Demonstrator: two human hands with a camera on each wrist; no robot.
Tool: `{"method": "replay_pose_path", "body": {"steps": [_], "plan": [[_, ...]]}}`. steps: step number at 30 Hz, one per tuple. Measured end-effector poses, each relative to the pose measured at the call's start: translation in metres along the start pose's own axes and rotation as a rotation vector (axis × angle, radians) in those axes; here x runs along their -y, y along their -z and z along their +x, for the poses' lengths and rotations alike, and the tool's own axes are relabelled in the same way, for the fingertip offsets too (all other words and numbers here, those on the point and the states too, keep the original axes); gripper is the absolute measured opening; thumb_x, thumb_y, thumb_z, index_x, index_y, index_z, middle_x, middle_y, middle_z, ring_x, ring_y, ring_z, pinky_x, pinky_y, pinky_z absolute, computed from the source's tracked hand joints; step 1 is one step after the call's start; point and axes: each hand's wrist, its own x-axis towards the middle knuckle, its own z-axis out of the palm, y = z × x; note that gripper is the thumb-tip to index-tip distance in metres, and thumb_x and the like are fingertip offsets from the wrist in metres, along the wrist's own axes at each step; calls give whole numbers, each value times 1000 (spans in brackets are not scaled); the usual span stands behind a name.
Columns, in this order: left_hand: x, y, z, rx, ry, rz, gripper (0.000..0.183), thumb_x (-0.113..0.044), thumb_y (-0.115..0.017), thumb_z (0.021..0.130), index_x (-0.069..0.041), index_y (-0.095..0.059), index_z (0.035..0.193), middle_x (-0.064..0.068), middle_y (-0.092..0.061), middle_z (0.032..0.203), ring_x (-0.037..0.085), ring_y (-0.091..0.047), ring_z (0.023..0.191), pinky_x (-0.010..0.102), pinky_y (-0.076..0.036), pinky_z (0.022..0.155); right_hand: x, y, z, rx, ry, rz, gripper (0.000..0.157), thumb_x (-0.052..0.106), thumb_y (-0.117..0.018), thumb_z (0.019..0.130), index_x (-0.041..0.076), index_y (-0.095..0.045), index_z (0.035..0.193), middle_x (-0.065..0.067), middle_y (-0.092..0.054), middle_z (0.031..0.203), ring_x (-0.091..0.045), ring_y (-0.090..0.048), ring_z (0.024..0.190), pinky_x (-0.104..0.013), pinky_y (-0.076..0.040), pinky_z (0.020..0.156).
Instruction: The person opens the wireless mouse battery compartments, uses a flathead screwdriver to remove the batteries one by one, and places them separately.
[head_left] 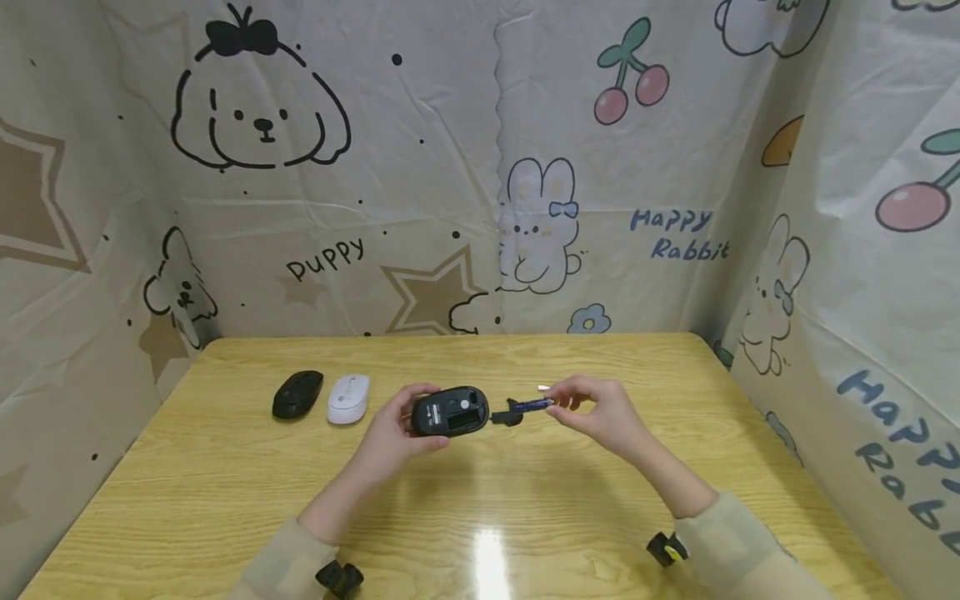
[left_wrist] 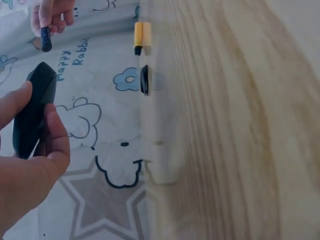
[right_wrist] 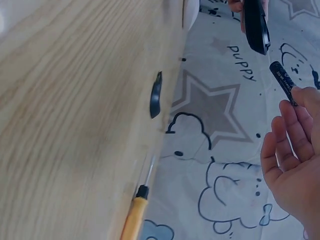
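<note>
My left hand (head_left: 397, 423) grips a black computer mouse (head_left: 431, 417) by its rear end, the underside facing the head camera. An open battery compartment (head_left: 462, 419) shows in that underside. To its right, my right hand (head_left: 596, 412) pinches a dark slim battery (head_left: 531, 406) between thumb and fingertips. The battery's free end points at the mouse, with a gap between them in the right wrist view. On the table lies a small black battery cover (right_wrist: 156, 97), which the battery partly overlaps in the head view.
A screwdriver (right_wrist: 135, 212) with a yellow handle lies on the wooden table (head_left: 300, 475), mostly hidden behind my right hand in the head view. At the back left sit another black mouse (head_left: 297, 395) and a white mouse (head_left: 348, 399). Printed cloth (head_left: 420, 183) hangs around the table.
</note>
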Motion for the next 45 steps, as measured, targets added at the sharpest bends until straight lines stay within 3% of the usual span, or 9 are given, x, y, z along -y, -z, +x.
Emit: {"method": "replay_pose_path", "body": {"steps": [9, 20, 28, 35, 45], "plan": [[16, 8, 22, 42, -16, -1, 70, 6, -77, 72, -14, -47, 133, 17, -46, 136, 31, -61, 108, 33, -55, 83, -26, -2, 0, -8, -86, -38, 12, 15, -74, 82, 17, -71, 94, 4, -69, 91, -10, -59, 74, -28, -55, 65], [26, 12, 47, 56, 76, 133, 72, -3, -82, 69, -12, -50, 132, 20, -50, 130, 32, -61, 105, 38, -52, 89, -58, -12, 2, 25, -177, -106, 10, 15, -75, 81, 12, -72, 91, 1, -70, 88, -10, -57, 72, -20, -50, 58], [33, 11, 56, 53, 113, 214, 68, -3, -82, 68, -14, -53, 128, 20, -53, 128, 28, -61, 99, 45, -44, 96, -75, -14, 5, 63, -234, -139, 11, 15, -75, 81, 11, -72, 91, 2, -70, 84, -9, -57, 73, -21, -48, 60], [38, 8, 63, 39, 168, 236, 67, -2, -83, 67, -16, -55, 126, 19, -52, 131, 35, -47, 122, 55, -30, 107, -84, -13, 8, 110, -258, -138, 8, 11, -75, 80, 11, -72, 88, 0, -69, 83, -11, -55, 72, -22, -46, 61], [41, 6, 70, 80, 202, 276, 66, -3, -82, 70, -15, -54, 128, 20, -50, 132, 35, -46, 121, 53, -34, 105, -94, -17, 8, 164, -274, -154, 8, 10, -74, 79, 10, -72, 86, 2, -68, 81, -10, -56, 73, -22, -47, 63]]}}
